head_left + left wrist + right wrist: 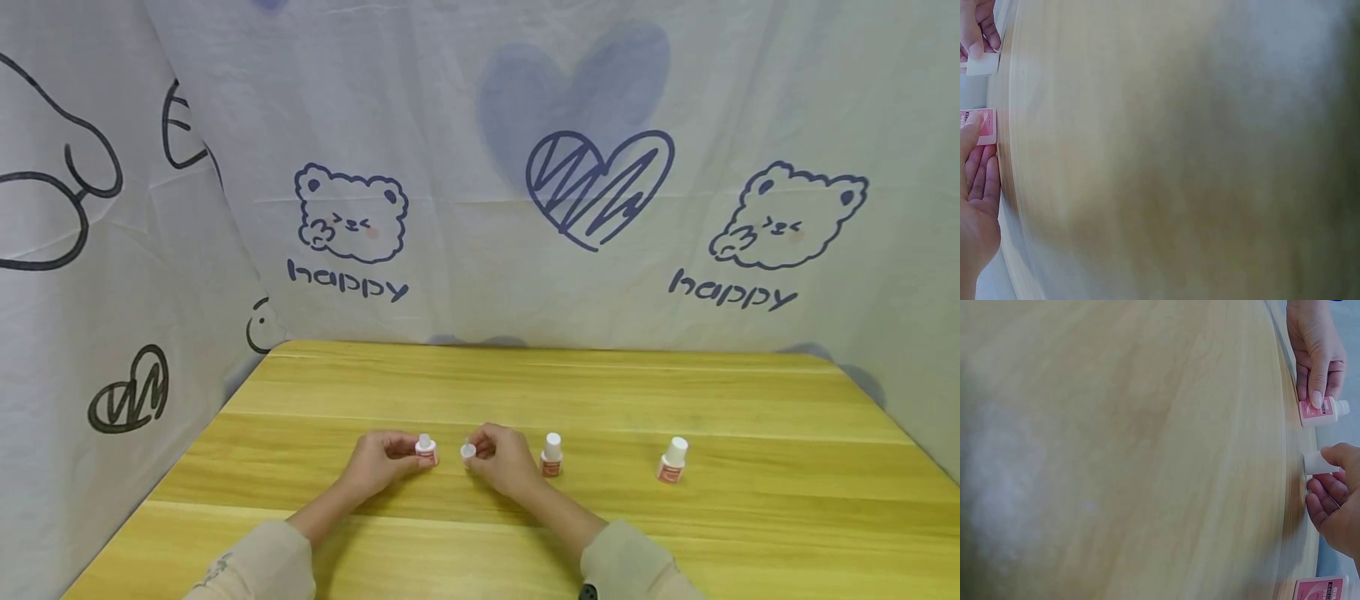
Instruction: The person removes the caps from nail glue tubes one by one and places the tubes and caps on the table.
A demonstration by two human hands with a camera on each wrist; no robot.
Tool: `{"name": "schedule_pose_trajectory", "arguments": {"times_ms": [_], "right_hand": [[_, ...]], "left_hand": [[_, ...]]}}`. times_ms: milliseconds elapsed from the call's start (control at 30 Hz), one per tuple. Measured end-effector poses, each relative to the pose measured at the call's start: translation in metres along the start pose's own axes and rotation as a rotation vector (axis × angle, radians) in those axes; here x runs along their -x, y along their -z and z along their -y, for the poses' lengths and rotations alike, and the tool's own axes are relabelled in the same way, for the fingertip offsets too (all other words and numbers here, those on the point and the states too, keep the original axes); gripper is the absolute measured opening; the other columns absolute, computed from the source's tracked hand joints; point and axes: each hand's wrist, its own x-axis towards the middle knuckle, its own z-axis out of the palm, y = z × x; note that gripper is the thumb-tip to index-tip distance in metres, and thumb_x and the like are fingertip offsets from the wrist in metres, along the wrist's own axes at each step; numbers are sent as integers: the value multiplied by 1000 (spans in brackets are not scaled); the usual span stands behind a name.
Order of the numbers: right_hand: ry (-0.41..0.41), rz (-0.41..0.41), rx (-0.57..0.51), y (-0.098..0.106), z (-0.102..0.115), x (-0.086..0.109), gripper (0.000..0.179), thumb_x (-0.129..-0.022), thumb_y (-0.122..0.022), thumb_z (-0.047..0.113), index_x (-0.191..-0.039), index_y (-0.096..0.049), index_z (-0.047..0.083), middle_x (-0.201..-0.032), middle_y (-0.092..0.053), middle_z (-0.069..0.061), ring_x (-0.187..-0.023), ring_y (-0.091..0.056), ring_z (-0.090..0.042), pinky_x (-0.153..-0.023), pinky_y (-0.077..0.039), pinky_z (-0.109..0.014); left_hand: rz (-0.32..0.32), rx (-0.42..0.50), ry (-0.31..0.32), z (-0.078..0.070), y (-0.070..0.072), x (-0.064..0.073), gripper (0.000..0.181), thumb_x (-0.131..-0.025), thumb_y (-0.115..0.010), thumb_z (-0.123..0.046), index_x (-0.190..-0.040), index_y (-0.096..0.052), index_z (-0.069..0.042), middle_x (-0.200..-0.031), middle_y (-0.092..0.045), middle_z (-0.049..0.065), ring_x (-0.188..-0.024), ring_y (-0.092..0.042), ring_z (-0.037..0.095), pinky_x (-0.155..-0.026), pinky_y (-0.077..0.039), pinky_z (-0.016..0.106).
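My left hand (381,460) grips a small white bottle (426,452) with a red-pink label, standing upright at the table. Its cap is off and the narrow nozzle shows on top; the right wrist view gives the label (1314,410) and bare neck (1343,407) more clearly. Just to the right, my right hand (504,460) pinches a white cap (468,451) between thumb and fingers, a short gap away from the bottle. In the left wrist view the cap (984,64) is a plain white cylinder.
Two more bottles of the same kind, both with white caps on, stand to the right: one bottle (551,455) close beside my right hand, the other bottle (672,460) farther right. The wooden table (600,392) meets a printed cloth (465,275) at the back.
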Motion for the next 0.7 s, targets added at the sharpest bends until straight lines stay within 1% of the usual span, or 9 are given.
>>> {"name": "schedule_pose_trajectory", "arguments": {"times_ms": [267, 433, 567, 700], "right_hand": [[-1, 8, 7, -1, 0, 0, 12, -76, -71, -3, -85, -63, -4, -80, -66, -13, -72, -60, -13, -61, -47, -13], [-8, 15, -5, -3, 0, -1, 12, -76, -70, -5, -85, -63, -4, -81, -66, -14, -73, -60, -14, -62, -48, -14], [-15, 21, -13, -5, -1, -1, 11, -76, -69, -6, -85, -63, -5, -81, -66, -14, -73, -60, -14, -63, -49, -14], [-13, 17, -15, -7, 0, -2, 11, -76, -69, -6, -85, -63, -5, -80, -66, -14, -73, -60, -14, -63, -50, -15]], "left_hand": [[-11, 0, 5, 1, -1, 0, 27, -74, -77, -15, -93, -70, 4, -90, -72, 17, -78, -69, 18, -66, -53, 15], [-5, -1, 6, 2, 0, 0, 28, -75, -77, -15, -94, -70, 4, -91, -71, 18, -79, -69, 19, -67, -54, 16], [0, -5, 0, 3, 0, 1, 28, -75, -76, -13, -94, -69, 6, -91, -71, 19, -78, -69, 15, -67, -54, 18], [4, 3, 8, 3, 0, 1, 27, -75, -76, -12, -94, -69, 6, -91, -71, 19, -76, -68, 11, -66, -54, 17]]}}
